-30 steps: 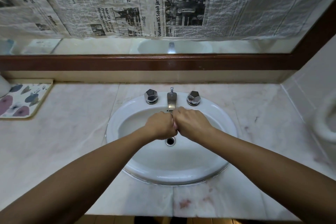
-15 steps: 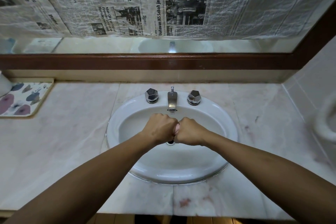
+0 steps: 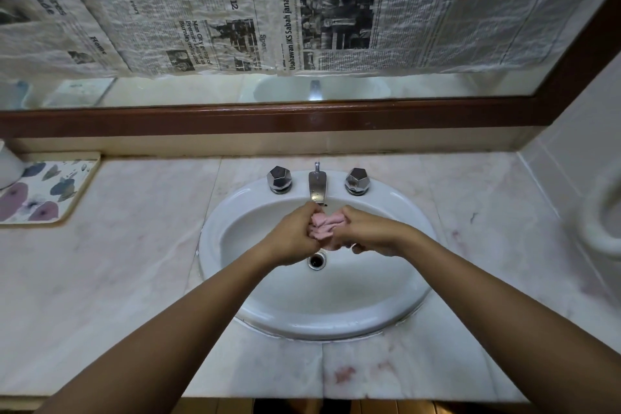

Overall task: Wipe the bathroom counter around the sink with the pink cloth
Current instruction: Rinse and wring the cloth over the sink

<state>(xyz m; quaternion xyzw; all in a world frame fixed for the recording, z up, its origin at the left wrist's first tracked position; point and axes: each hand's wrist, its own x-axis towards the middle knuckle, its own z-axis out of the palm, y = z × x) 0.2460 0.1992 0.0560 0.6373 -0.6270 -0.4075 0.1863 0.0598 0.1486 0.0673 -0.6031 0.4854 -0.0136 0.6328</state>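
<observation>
The pink cloth (image 3: 324,227) is held bunched and twisted between the two hands, over the bowl of the sink (image 3: 215,222) and just below the spout of the faucet (image 3: 317,186). One end is gripped by the left hand (image 3: 295,235), whose fingers are curled tightly round it, and the other by the right hand (image 3: 366,232), likewise closed round the fabric; only a short crumpled length is seen between the fists. The hold is judged to be a wringing one, and the cloth is placed above the drain (image 3: 317,260) so that any water squeezed out falls into the bowl and not onto the counter (image 3: 141,245) (no running water can be made out at the spout, and whether the cloth is wet cannot be told). Neither of the faceted tap knobs (image 3: 279,178) behind the hands is touched. The marble around the sink is not touched by the cloth, so the wiping proper is judged not yet begun. Reddish marks (image 3: 342,375) are seen on the front strip nearest the person. A floral tray (image 3: 43,191) is set at the far left against the wall, well apart from the sink, and would have to be wiped round.
</observation>
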